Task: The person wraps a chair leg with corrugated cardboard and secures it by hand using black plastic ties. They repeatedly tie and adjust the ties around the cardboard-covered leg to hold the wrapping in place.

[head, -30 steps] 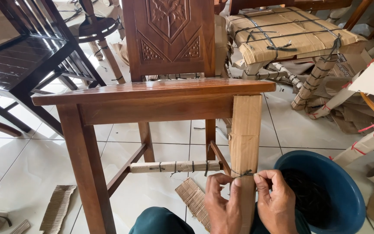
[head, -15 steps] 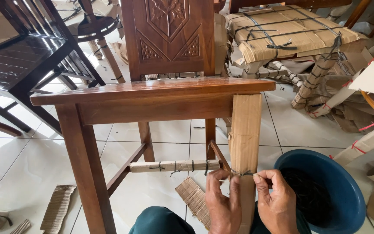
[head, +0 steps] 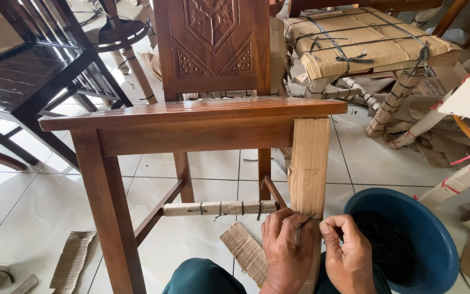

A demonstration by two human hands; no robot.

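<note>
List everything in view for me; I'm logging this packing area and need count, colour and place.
Chair: one, brown wood, centre.
Cardboard-wrapped leg: one, tan, chair's front right.
Wrapped rung: one, tan, low between the legs.
Basin: one, blue, floor at right.
Wrapped furniture: one piece, tan, dark straps, upper right.
Dark chair: one, upper left.
Cardboard scraps: several, tan, floor.
Left hand: on the wrapped leg.
Right hand: beside it, pinching a dark tie.

A thin dark tie string (head: 307, 220) is being pinched taut against the brown corrugated cardboard sleeve (head: 308, 163) that is wrapping the upright front leg of the carved brown wooden chair (head: 191, 117), standing on the pale tiled floor.
</note>
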